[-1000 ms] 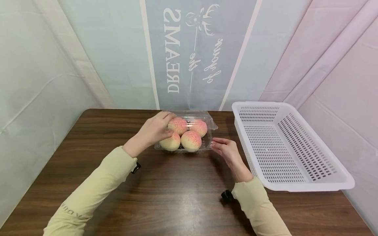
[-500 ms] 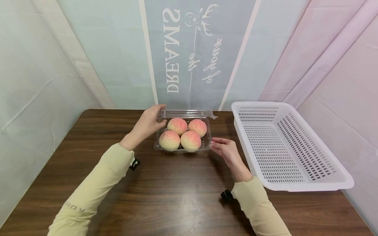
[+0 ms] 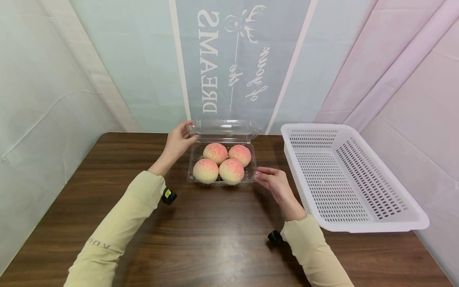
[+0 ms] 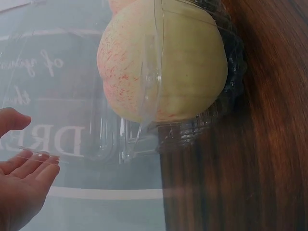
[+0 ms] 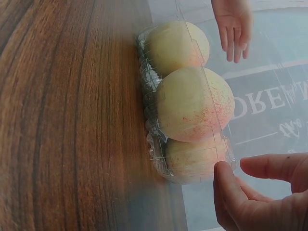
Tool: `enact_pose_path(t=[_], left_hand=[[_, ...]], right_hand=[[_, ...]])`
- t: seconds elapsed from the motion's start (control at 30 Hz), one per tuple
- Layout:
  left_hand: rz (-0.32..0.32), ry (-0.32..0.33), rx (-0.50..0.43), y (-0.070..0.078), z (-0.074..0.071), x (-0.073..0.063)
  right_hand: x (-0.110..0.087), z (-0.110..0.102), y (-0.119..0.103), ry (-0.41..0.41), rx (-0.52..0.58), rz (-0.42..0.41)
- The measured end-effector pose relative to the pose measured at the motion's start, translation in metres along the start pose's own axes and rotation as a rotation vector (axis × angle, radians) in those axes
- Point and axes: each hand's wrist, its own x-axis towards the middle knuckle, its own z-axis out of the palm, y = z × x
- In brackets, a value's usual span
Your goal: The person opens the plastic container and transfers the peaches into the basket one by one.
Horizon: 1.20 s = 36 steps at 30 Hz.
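The fingers (image 4: pixel 39 173) of the left hand (image 3: pixel 177 140) are nearly straight, with the thumb spread well apart from them; their tips touch the left edge of a clear lid (image 3: pixel 226 129) without closing round it. On the other side, the fingers (image 5: pixel 228 190) of the right hand (image 3: pixel 275 184) are drawn almost together with the thumb — a light pinch on the near right corner of a clear plastic tray (image 3: pixel 252 170).

The lid is raised from the tray's far edge, tilted up and open. The tray lies flat near the back of the dark wood-grain surface (image 3: pixel 218 239), between the two hands. In it sit four peaches (image 3: pixel 231 172), two in front and two behind, close together, pale yellow below and speckled pink on top.

To the right of the tray and the right hand stands a white slotted basket (image 3: pixel 330 187), its long side running toward the person. Both arms wear pale yellow sleeves (image 3: pixel 107 231), each with a small black device (image 3: pixel 275 238) at the cuff. Behind the surface hangs a blue-grey cloth (image 3: pixel 229 48) — printed with mirrored white lettering and a deer's head.
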Motion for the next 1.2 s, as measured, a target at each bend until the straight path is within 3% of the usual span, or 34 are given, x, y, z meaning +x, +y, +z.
enact_pose_path(t=[0.2, 0.67, 0.97, 1.2], left_hand=[[-0.049, -0.008, -0.087, -0.005, 0.001, 0.003], [-0.112, -0.022, -0.093, -0.016, 0.001, 0.005], [-0.151, -0.023, -0.012, -0.024, 0.001, 0.003], [-0.198, 0.006, 0.064, -0.023, 0.001, 0.000]], right_hand=[[0.000, 0.000, -0.001, 0.005, -0.008, 0.006], [0.001, 0.000, 0.001, 0.005, 0.011, -0.012], [0.001, 0.000, 0.000, 0.007, 0.005, -0.005], [-0.001, 0.002, -0.003, 0.015, -0.095, -0.015]])
